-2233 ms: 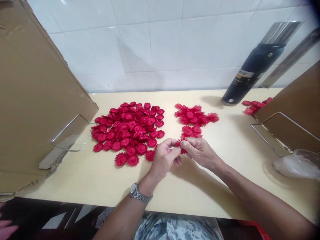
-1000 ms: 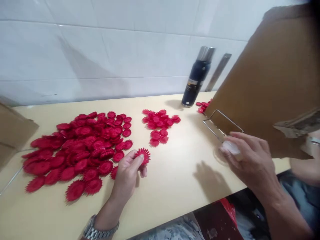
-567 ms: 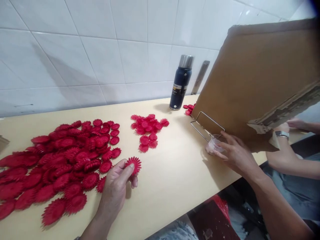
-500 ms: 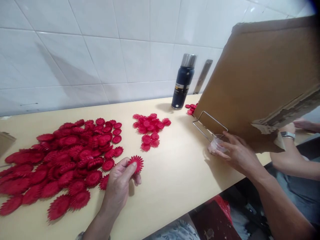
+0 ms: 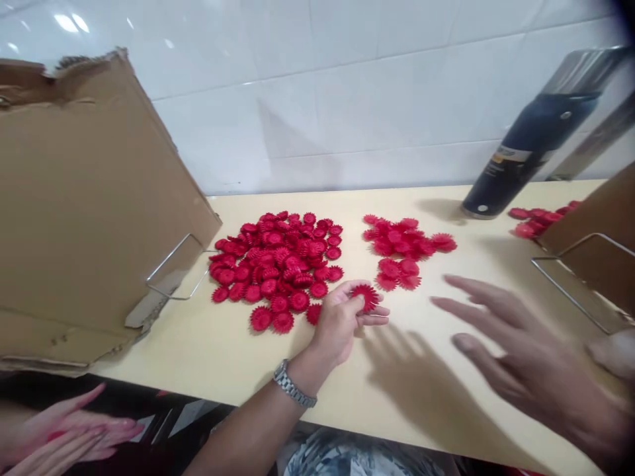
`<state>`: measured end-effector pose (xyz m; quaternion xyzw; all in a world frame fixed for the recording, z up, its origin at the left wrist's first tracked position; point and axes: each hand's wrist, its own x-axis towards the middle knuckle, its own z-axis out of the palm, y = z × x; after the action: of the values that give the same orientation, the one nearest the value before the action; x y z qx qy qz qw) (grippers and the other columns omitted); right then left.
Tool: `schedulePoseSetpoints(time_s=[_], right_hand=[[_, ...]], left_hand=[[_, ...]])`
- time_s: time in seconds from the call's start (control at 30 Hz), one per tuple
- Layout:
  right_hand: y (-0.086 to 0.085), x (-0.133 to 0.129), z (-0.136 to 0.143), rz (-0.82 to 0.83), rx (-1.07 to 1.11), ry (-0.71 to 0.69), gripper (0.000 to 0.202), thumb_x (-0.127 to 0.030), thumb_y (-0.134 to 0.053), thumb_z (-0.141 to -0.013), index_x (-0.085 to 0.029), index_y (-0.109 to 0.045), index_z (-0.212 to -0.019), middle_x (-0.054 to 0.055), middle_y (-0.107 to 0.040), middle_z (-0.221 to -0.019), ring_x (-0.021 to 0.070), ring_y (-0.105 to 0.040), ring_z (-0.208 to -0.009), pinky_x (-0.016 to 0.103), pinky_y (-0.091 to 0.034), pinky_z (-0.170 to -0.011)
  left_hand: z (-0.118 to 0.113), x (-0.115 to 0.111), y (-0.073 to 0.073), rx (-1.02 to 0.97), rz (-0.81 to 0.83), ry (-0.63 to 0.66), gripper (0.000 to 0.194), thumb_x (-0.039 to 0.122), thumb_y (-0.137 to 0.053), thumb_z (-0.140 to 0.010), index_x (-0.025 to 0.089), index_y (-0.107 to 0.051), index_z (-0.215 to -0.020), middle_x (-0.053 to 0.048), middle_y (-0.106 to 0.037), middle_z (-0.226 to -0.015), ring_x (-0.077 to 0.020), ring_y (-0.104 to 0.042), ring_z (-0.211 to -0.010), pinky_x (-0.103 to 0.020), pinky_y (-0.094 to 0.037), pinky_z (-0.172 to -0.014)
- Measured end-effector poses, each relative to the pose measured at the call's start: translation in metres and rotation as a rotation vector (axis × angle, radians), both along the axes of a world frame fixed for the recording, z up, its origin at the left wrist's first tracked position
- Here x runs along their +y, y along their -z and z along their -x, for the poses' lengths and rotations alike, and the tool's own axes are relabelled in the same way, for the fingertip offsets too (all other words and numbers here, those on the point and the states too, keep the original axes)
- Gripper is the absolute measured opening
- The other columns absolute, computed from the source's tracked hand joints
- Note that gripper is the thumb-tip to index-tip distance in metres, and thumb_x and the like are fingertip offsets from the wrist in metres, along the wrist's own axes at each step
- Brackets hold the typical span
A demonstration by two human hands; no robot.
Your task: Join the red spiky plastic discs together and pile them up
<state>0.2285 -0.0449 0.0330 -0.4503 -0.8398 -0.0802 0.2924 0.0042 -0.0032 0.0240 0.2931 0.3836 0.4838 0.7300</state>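
Observation:
Between the thumb and fingers of my left hand [image 5: 342, 320] is a red flower-shaped disc [image 5: 366, 298] with a fringed edge. A large pile of similar red discs [image 5: 270, 261] lies just beyond and left of that hand. Past its fingertips is a smaller heap of flatter red discs [image 5: 401, 239]. Over the tabletop on the right hovers my right hand [image 5: 516, 350], blurred, fingers spread and nothing seen in them. Near its wrist, at the right edge, is a blurred whitish, see-through cup-like thing [image 5: 615, 354].
Cardboard sheets on wire stands flank the table [image 5: 208, 370]: one at left [image 5: 89, 218], another at right [image 5: 600, 225]. A dark blue flask [image 5: 526, 142] stands by the tiled wall, more red discs [image 5: 536, 219] beside it. Another person's hands [image 5: 74, 423] are at lower left.
The view has turned left, bringing the left cardboard into sight. My right hand has left the whitish cup-like thing and moved toward my left hand, which still holds the disc.

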Motion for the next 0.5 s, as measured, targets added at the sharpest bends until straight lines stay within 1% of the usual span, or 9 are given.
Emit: schedulePoseSetpoints(time_s=[0.03,0.07,0.1,0.17,0.27,0.3,0.37,0.43,0.5], right_hand=[[0.001,0.008,0.025,-0.020,-0.025,-0.074,0.043,-0.030,-0.045,-0.089,-0.029,-0.044,-0.131,0.010,-0.045,-0.137,0.0310,-0.047,-0.119,0.048,-0.048,-0.088],[0.003,0.015,0.045,-0.027,-0.083,-0.117,0.042,-0.030,-0.046,-0.089,-0.024,-0.046,-0.131,0.013,-0.042,-0.139,0.0317,-0.044,-0.123,0.048,-0.046,-0.090],[0.006,0.021,0.060,-0.037,-0.131,-0.156,0.041,-0.031,-0.047,-0.089,-0.022,-0.049,-0.128,0.014,-0.042,-0.140,0.0322,-0.042,-0.125,0.048,-0.045,-0.091],[0.014,0.029,0.076,-0.059,-0.205,-0.191,0.038,-0.030,-0.047,-0.089,-0.018,-0.053,-0.124,0.015,-0.043,-0.140,0.0330,-0.038,-0.128,0.049,-0.043,-0.094],[0.027,0.035,0.082,-0.100,-0.202,-0.230,0.033,-0.031,-0.047,-0.088,-0.018,-0.060,-0.116,0.014,-0.046,-0.138,0.0339,-0.039,-0.128,0.051,-0.041,-0.095],[0.030,0.035,0.082,-0.104,-0.189,-0.247,0.032,-0.031,-0.047,-0.088,-0.018,-0.061,-0.114,0.014,-0.046,-0.138,0.0345,-0.040,-0.127,0.051,-0.042,-0.094],[0.033,0.036,0.081,-0.083,-0.146,-0.290,0.031,-0.032,-0.047,-0.088,-0.019,-0.063,-0.111,0.015,-0.044,-0.139,0.0355,-0.041,-0.126,0.052,-0.045,-0.091],[0.031,0.037,0.079,-0.026,-0.074,-0.313,0.031,-0.032,-0.045,-0.089,-0.023,-0.062,-0.112,0.013,-0.043,-0.140,0.0337,-0.045,-0.124,0.050,-0.050,-0.087],[0.023,0.042,0.081,0.052,0.056,-0.281,0.030,-0.034,-0.044,-0.089,-0.029,-0.060,-0.114,0.010,-0.047,-0.136,0.0292,-0.050,-0.119,0.045,-0.053,-0.084]], left_hand=[[-0.001,-0.001,0.000,-0.045,0.007,0.016,0.016,0.016,-0.058,-0.071,0.012,-0.059,-0.087,-0.007,-0.066,-0.075,-0.0179,-0.065,-0.066,-0.033,-0.052,-0.067],[-0.001,-0.002,0.000,-0.096,0.013,0.025,0.014,0.018,-0.058,-0.073,0.012,-0.060,-0.085,-0.007,-0.065,-0.076,-0.0178,-0.064,-0.067,-0.032,-0.051,-0.067],[-0.002,-0.004,0.000,-0.146,0.022,0.016,0.013,0.020,-0.057,-0.074,0.012,-0.061,-0.083,-0.007,-0.065,-0.075,-0.0167,-0.063,-0.067,-0.030,-0.050,-0.065],[-0.005,-0.005,0.000,-0.217,0.050,-0.060,0.008,0.019,-0.058,-0.073,0.013,-0.061,-0.077,-0.004,-0.062,-0.072,-0.0117,-0.058,-0.062,-0.023,-0.045,-0.060],[-0.008,-0.006,0.002,-0.273,0.082,-0.224,0.005,0.018,-0.058,-0.070,0.014,-0.056,-0.068,0.001,-0.053,-0.062,-0.0062,-0.047,-0.052,-0.018,-0.036,-0.050],[-0.009,-0.005,0.003,-0.289,0.078,-0.252,0.007,0.019,-0.057,-0.071,0.014,-0.055,-0.067,0.002,-0.050,-0.058,-0.0065,-0.045,-0.050,-0.018,-0.034,-0.048],[-0.007,-0.002,0.003,-0.288,0.073,-0.278,0.008,0.020,-0.055,-0.070,0.015,-0.053,-0.065,0.002,-0.047,-0.054,-0.0084,-0.045,-0.049,-0.020,-0.032,-0.048],[-0.004,0.002,0.002,-0.236,0.071,-0.306,0.009,0.020,-0.052,-0.070,0.015,-0.052,-0.062,0.001,-0.047,-0.052,-0.0104,-0.048,-0.049,-0.022,-0.032,-0.048],[-0.004,0.006,-0.001,-0.164,0.065,-0.322,0.009,0.019,-0.049,-0.069,0.016,-0.051,-0.061,0.001,-0.047,-0.050,-0.0111,-0.048,-0.047,-0.023,-0.032,-0.048]])
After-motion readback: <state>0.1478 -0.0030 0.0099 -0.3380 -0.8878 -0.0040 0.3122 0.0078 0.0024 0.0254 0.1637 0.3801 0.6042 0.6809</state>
